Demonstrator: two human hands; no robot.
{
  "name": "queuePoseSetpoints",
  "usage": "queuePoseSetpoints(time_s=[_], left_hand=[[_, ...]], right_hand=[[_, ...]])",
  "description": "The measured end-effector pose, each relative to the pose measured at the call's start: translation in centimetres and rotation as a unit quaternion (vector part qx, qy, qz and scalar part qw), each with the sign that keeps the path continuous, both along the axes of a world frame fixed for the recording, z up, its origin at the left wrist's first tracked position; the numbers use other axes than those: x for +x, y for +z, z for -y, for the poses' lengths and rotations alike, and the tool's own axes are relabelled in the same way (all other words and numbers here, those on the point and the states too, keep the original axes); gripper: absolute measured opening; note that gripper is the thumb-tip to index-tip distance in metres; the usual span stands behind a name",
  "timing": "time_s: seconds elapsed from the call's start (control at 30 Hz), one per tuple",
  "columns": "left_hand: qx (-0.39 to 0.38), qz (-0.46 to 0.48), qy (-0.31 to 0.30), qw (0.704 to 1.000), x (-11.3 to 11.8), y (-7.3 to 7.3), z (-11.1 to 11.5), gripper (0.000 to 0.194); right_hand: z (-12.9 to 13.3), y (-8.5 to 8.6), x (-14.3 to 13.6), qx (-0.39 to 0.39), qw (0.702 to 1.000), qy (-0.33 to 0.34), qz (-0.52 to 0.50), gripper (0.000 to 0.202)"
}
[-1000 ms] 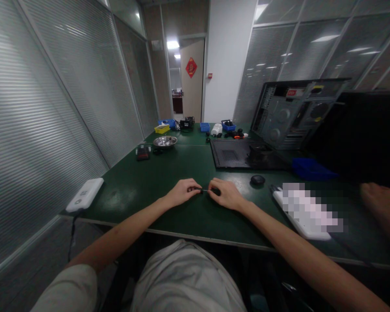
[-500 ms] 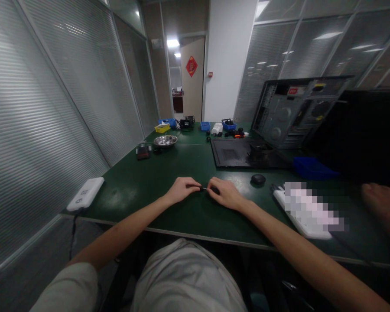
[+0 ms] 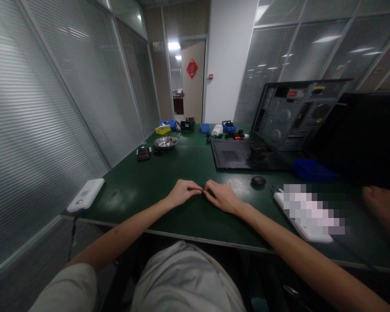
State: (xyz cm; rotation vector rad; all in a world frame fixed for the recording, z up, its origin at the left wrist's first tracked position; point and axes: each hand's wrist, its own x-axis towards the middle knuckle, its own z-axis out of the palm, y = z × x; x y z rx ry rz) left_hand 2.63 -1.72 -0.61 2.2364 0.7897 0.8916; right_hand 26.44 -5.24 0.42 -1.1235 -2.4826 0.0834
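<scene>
Pinching a dark piece (image 3: 202,192) between closed fingertips over the green table (image 3: 178,169), the left hand (image 3: 182,193) is facing the right hand (image 3: 222,197), whose fingers are curling in, hold unclear. A rounded black object (image 3: 258,181) is sitting nearby; beyond, a black panel (image 3: 229,158) is lying near a computer case (image 3: 289,115).

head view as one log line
left hand: pinching dark part | right hand: curled beside it, grip hidden | bowl: on table

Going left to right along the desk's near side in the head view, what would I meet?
White power strip, left hand, small dark part, right hand, black computer mouse, partly pixelated white object, another person's hand.
</scene>
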Motion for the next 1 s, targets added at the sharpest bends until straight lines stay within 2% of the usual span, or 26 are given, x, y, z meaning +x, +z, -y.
queuePoseSetpoints(time_s=[0.1,0.23,0.33,0.43,0.53,0.63,0.77,1.0], left_hand=[[0.004,-0.002,-0.004,1.0,-0.1,0.1,0.1,0.022],[0.04,-0.005,0.037,0.998,-0.1,0.2,-0.9,0.021],[0.072,-0.046,0.045,0.995,0.1,0.3,-2.1,0.018],[0.1,-0.102,0.024,0.989,0.1,0.2,-2.8,0.018],[0.126,-0.126,0.005,0.984,-0.4,0.1,-2.2,0.024],[0.131,-0.105,0.02,0.986,-0.9,0.5,-0.8,0.029],[0.122,-0.077,0.012,0.989,-0.6,1.4,0.6,0.023],[0.084,-0.092,0.034,0.992,0.0,1.0,0.4,0.013]], right_hand=[[0.0,0.0,0.1,0.003,1.0,-0.001,0.01,0.011],[0.0,-0.2,0.2,0.014,1.0,-0.011,0.016,0.011],[0.1,-0.2,0.3,0.022,0.999,-0.018,0.017,0.012],[0.1,-0.2,0.4,0.022,0.999,-0.022,0.01,0.012],[0.0,0.0,0.6,0.02,0.999,-0.028,0.0,0.014],[0.0,0.3,0.8,0.019,0.999,-0.034,-0.012,0.013],[0.2,0.5,1.0,0.026,0.999,-0.038,-0.026,0.012],[0.0,0.6,1.5,0.041,0.996,-0.072,-0.034,0.015]])
